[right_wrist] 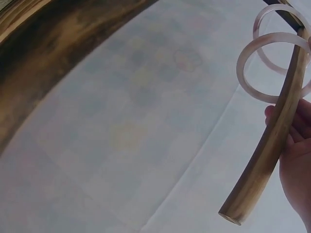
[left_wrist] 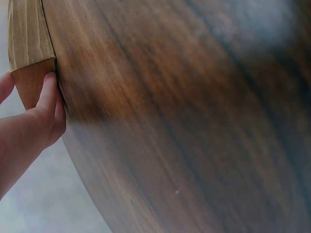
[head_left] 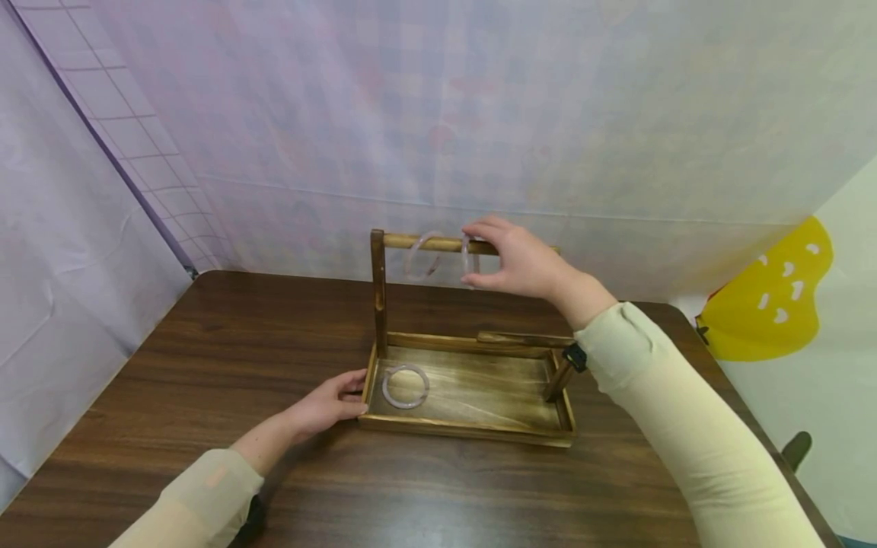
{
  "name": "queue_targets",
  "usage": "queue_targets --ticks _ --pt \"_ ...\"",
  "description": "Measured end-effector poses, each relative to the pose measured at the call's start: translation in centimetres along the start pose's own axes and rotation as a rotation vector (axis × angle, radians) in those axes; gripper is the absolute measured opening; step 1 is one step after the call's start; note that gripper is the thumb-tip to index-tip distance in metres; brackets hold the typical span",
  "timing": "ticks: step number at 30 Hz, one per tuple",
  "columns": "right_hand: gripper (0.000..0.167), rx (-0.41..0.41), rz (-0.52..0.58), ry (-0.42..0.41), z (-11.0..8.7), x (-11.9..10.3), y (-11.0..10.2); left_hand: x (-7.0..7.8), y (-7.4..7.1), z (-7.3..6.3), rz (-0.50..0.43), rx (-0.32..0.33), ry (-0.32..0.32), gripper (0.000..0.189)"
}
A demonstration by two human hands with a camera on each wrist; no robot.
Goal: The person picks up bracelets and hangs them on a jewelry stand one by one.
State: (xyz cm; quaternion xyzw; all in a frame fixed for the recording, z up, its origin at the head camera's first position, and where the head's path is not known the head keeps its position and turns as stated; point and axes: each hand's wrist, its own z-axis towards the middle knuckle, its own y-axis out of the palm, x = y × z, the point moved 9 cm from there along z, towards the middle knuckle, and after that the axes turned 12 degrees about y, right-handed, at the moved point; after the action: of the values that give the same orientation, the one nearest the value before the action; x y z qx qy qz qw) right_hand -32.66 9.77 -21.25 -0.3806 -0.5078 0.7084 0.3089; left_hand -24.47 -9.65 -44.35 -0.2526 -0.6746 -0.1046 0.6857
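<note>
A wooden bangle stand point(head_left: 473, 432) with a shallow tray base stands on the table. Its raised round bar point(head_left: 448, 243) has a free end in the right wrist view. Up at this bar, my right hand point(head_left: 524, 260) pinches a pale bangle point(head_left: 466, 255) between thumb and fingers; the bangle encircles the bar. To its left a second pale bangle point(head_left: 409, 262) hangs round the bar. A third bangle point(head_left: 406, 406) lies flat in the tray's left part. My left hand point(head_left: 325, 407) touches the tray's left end, with fingers point(left_wrist: 47, 94) against the end wall.
The dark wooden table point(head_left: 171, 396) extends around the stand, with a pale curtain point(head_left: 479, 114) behind it. An upright post point(head_left: 379, 293) carries the bar's left end. A shorter post point(head_left: 558, 380) rises at the tray's right, partly covered by my sleeve. A yellow shape point(head_left: 767, 297) is at far right.
</note>
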Motion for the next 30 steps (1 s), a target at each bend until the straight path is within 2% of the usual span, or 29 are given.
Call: queue_targets --ticks 7,15,22,30 --pt "0.073 -0.019 -0.025 0.015 0.0 0.1 0.2 -0.1 0.0 0.0 -0.009 0.003 0.001 0.065" --pt "0.08 0.01 0.029 0.05 -0.4 0.3 -0.4 -0.1 -0.1 0.1 -0.01 0.0 0.009 0.065" --pt "0.079 0.05 0.029 0.015 -1.0 -0.5 -1.0 -0.2 -0.1 0.1 -0.005 0.004 -0.002 0.066" --pt "0.078 0.125 0.074 -0.09 -2.1 -1.5 -1.7 0.0 -0.2 0.1 0.009 0.01 -0.006 0.066"
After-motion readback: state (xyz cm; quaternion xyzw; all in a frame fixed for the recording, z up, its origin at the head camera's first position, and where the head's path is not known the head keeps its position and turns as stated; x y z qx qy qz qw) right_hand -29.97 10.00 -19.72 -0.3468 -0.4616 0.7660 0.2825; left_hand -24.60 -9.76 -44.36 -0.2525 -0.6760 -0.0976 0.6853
